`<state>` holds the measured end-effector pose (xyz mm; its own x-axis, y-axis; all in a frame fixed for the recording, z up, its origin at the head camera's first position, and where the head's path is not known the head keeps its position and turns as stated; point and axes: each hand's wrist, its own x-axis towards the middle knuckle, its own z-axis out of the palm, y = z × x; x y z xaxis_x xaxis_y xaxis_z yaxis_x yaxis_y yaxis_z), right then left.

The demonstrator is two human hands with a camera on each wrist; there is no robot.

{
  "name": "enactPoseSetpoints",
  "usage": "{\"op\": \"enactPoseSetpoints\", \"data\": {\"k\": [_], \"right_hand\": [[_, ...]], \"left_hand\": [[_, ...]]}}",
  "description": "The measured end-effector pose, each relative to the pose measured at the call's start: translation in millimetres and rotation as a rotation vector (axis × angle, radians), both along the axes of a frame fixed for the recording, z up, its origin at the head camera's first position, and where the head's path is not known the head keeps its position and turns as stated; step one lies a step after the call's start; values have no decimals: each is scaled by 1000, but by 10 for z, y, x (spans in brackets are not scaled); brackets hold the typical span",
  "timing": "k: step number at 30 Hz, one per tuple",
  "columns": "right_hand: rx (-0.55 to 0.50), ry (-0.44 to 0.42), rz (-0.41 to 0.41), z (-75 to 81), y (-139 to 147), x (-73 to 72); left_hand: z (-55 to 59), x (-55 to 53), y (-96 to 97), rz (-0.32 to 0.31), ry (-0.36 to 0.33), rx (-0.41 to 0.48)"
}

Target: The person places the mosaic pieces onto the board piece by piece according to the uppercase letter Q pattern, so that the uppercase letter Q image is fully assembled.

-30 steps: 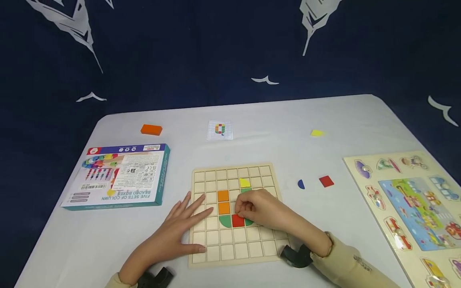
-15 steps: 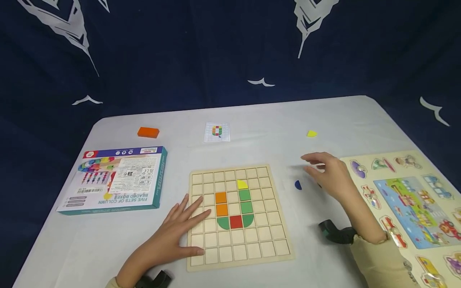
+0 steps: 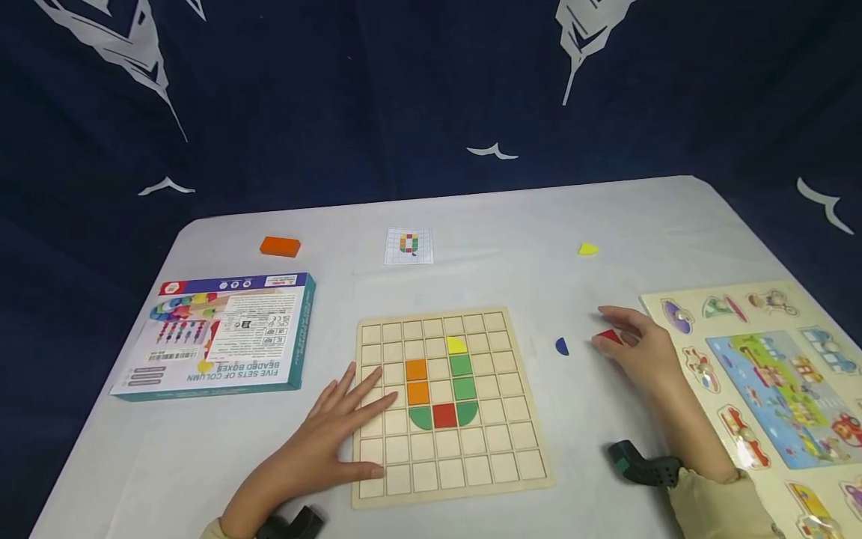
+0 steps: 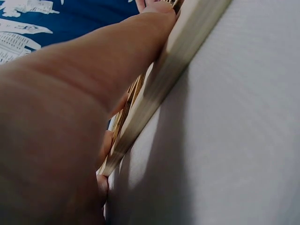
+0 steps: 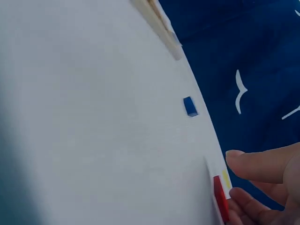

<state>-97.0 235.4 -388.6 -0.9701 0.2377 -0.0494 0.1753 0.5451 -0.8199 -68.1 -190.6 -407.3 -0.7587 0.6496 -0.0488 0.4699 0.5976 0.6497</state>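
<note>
My left hand (image 3: pixel 330 442) lies with fingers spread over the left side of a wooden grid board (image 3: pixel 451 498), its thumb along the edge in the left wrist view. Set in the board are orange squares (image 3: pixel 417 393), green squares (image 3: pixel 462 365), green rounded-corner pieces (image 3: pixel 420 418), a red square (image 3: pixel 444 415) and a yellow rounded-corner piece (image 3: pixel 456 344). To the right, my right hand (image 3: pixel 646 355) is at a loose red square tile (image 3: pixel 609 336) on the table. Its thumb and fingers stand apart around the tile; in the right wrist view the thumb is clear of the tile (image 5: pixel 220 199).
A blue half-round piece (image 3: pixel 562 346) and a yellow piece (image 3: pixel 588 248) lie on the white table. A pattern card (image 3: pixel 408 245) and an orange block (image 3: pixel 280 246) are at the back. A box (image 3: pixel 222 337) stands left; a picture puzzle board (image 3: pixel 741 374) lies right.
My right hand has left the grid board and moved right, then down to the loose red tile. The left hand has stayed on the board. The head view has shifted slightly.
</note>
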Motion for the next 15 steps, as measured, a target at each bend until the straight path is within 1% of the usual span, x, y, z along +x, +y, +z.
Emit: {"op": "enactPoseSetpoints", "data": {"k": [7, 11, 15], "right_hand": [[97, 77, -54, -108, -44, 37], [175, 119, -87, -144, -58, 29], [214, 161, -111, -179, -69, 10]], "left_hand": [[-10, 7, -3, -3, -2, 11], [-7, 1, -1, 2, -8, 11], [-6, -7, -6, 4, -10, 11]]}}
